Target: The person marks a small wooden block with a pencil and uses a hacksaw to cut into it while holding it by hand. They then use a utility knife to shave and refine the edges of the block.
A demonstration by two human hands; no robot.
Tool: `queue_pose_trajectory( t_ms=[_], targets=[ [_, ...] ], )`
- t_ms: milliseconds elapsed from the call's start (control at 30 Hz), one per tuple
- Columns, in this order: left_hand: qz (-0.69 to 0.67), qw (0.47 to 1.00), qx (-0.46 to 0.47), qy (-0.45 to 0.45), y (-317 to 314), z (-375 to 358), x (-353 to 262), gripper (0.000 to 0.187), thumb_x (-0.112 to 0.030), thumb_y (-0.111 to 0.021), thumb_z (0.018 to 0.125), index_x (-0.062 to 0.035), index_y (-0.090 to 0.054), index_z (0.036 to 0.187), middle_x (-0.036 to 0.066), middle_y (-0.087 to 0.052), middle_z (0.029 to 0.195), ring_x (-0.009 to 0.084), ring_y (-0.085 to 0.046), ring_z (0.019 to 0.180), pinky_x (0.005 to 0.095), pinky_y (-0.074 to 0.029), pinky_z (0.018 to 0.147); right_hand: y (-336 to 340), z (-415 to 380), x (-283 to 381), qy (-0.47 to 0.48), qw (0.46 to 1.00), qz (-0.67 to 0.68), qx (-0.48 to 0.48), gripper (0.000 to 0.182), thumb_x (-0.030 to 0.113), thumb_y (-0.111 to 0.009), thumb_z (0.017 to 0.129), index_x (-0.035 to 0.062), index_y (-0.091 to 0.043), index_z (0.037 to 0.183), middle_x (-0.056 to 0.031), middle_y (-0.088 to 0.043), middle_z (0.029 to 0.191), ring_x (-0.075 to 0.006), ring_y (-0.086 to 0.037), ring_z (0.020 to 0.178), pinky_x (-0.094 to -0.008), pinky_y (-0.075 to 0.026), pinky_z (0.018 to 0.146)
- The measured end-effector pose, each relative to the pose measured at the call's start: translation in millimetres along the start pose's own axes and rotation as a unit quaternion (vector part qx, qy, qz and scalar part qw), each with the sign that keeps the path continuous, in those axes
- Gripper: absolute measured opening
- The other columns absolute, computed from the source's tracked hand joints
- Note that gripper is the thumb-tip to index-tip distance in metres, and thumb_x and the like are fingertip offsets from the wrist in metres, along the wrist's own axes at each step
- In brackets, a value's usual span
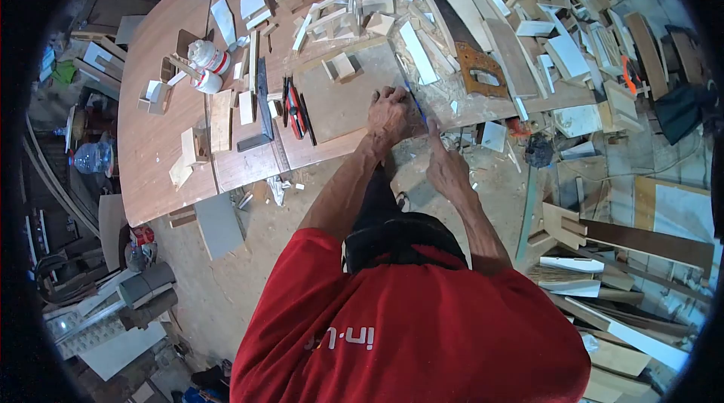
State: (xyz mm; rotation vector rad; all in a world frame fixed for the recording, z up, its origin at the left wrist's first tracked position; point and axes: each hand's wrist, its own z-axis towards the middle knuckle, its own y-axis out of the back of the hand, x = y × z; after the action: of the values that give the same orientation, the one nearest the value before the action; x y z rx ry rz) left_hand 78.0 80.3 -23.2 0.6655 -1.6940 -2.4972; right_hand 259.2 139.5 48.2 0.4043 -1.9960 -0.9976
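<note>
My left hand rests with curled fingers at the right edge of a flat brown board; anything under its fingers is hidden. Just to the right, a thin blue tool runs along that edge, its near end meeting my right hand. The index finger of my right hand stretches along the tool while the other fingers are folded in. A small wooden block sits on the board. Left of the board lie a red and black tool and a metal square.
A handsaw lies at the right of the worktable, among many wood offcuts. White glue bottles stand at the left. Wood scraps fill the floor on the right, and a grey panel leans below the table.
</note>
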Motion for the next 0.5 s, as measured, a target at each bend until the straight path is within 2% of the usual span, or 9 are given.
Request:
queue_pose_trajectory(
  t_ms=[33,100,133,200,333,400,500],
  targets=[
    [-0.007,1.000,0.011,0.007,7.3,0.6,-4.2,0.036,-0.029,-0.075,0.061,-0.0097,-0.070,0.090,0.006,-0.057,0.102,0.0295,-0.052,0.100,0.0416,-0.045,0.085,-10.2,10.8,-7.3,-0.003,1.000,0.001,0.003,0.083,0.003,-0.052,0.080,0.0141,-0.010,0.151,-0.0212,-0.057,0.062,-0.0409,-0.059,0.059,-0.0492,-0.044,0.055],
    [-0.014,1.000,0.024,0.009,9.5,-1.7,-9.7,0.035,-0.029,-0.075,0.061,-0.0098,-0.070,0.090,0.006,-0.057,0.102,0.0293,-0.053,0.100,0.0415,-0.045,0.086,-26.0,41.6,-13.9,0.168,0.971,0.012,-0.168,0.084,0.002,-0.051,0.079,0.0149,-0.009,0.151,-0.0212,-0.058,0.061,-0.0405,-0.059,0.058,-0.0475,-0.044,0.054],
    [-0.010,1.000,0.021,0.007,8.9,-0.1,-7.0,0.035,-0.029,-0.076,0.060,-0.0098,-0.070,0.089,0.006,-0.057,0.102,0.0291,-0.052,0.100,0.0415,-0.045,0.086,-24.2,40.3,-11.1,0.168,0.970,0.014,-0.173,0.084,0.002,-0.051,0.079,0.0149,-0.009,0.151,-0.0212,-0.058,0.061,-0.0405,-0.059,0.058,-0.0475,-0.044,0.054],
    [-0.011,1.000,0.013,0.008,6.9,1.1,-7.4,0.035,-0.029,-0.076,0.059,-0.0098,-0.071,0.088,0.006,-0.057,0.103,0.0289,-0.052,0.101,0.0415,-0.045,0.086,-11.4,22.2,-4.2,0.034,0.998,-0.025,-0.036,0.084,0.002,-0.051,0.079,0.0154,-0.009,0.151,-0.0231,-0.059,0.064,-0.0414,-0.060,0.061,-0.0480,-0.045,0.055],
    [-0.001,1.000,0.017,0.016,6.0,-1.8,-4.9,0.034,-0.029,-0.076,0.060,-0.0101,-0.071,0.088,0.005,-0.057,0.104,0.0286,-0.052,0.102,0.0408,-0.044,0.088,-8.9,6.2,-4.9,-0.014,0.999,-0.021,0.023,0.083,0.003,-0.050,0.081,0.0169,-0.010,0.152,-0.0235,-0.059,0.065,-0.0420,-0.061,0.062,-0.0486,-0.045,0.055],
    [0.005,1.000,0.023,0.013,9.0,-0.9,-7.8,0.034,-0.028,-0.076,0.061,-0.0102,-0.071,0.089,0.005,-0.057,0.105,0.0285,-0.052,0.102,0.0405,-0.044,0.088,-25.1,38.8,-12.5,0.094,0.991,-0.001,-0.099,0.080,0.004,-0.048,0.082,0.0173,-0.011,0.152,-0.0245,-0.060,0.068,-0.0422,-0.061,0.063,-0.0492,-0.045,0.055],
    [-0.031,0.999,0.034,0.021,13.5,3.2,-11.1,0.032,-0.028,-0.075,0.062,-0.0099,-0.071,0.088,0.004,-0.057,0.106,0.0281,-0.052,0.102,0.0395,-0.044,0.089,-25.0,32.5,-13.4,0.070,0.993,-0.007,-0.092,0.079,0.005,-0.047,0.083,0.0182,-0.010,0.152,-0.0256,-0.062,0.071,-0.0435,-0.062,0.066,-0.0511,-0.046,0.057]
  ],
)
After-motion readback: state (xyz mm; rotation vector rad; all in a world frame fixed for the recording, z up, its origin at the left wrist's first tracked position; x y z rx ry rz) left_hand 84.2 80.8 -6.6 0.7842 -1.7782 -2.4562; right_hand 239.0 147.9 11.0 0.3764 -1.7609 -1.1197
